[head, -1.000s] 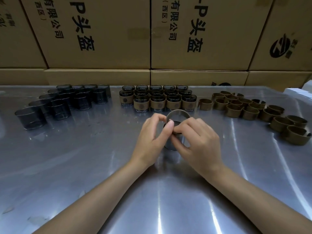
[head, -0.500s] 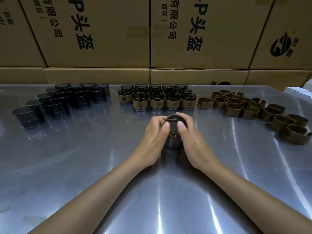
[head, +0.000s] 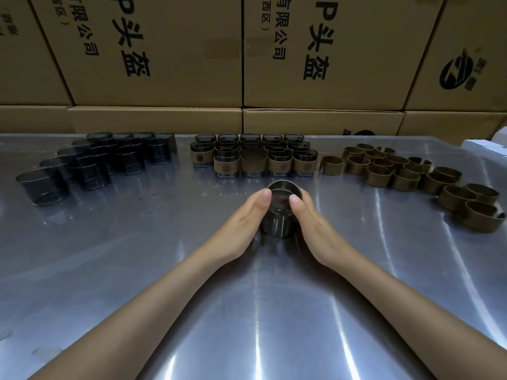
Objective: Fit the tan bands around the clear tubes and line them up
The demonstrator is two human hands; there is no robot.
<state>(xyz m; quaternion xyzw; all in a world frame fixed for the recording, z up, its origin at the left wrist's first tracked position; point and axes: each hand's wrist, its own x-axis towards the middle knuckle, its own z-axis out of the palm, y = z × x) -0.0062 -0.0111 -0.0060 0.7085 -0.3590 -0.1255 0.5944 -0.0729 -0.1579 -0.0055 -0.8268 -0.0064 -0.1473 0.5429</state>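
A smoky clear tube (head: 279, 218) stands upright on the steel table (head: 131, 270) at the centre. My left hand (head: 242, 224) and my right hand (head: 315, 227) cup it from either side, thumbs pressed at its top rim. A tan band (head: 285, 185) sits round the tube's upper part, mostly hidden by my fingers. Bare tubes (head: 90, 163) are grouped at the back left. Banded tubes (head: 255, 157) stand in rows at the back centre. Loose tan bands (head: 406, 174) lie at the back right.
Stacked cardboard cartons (head: 164, 50) form a wall along the table's far edge. A white box (head: 485, 146) pokes in at the far right. Bare steel stretches between my arms and towards the near edge.
The band was held above the tube between my fingertips; it has since gone down over the tube, and both hands have closed in around the tube's sides.
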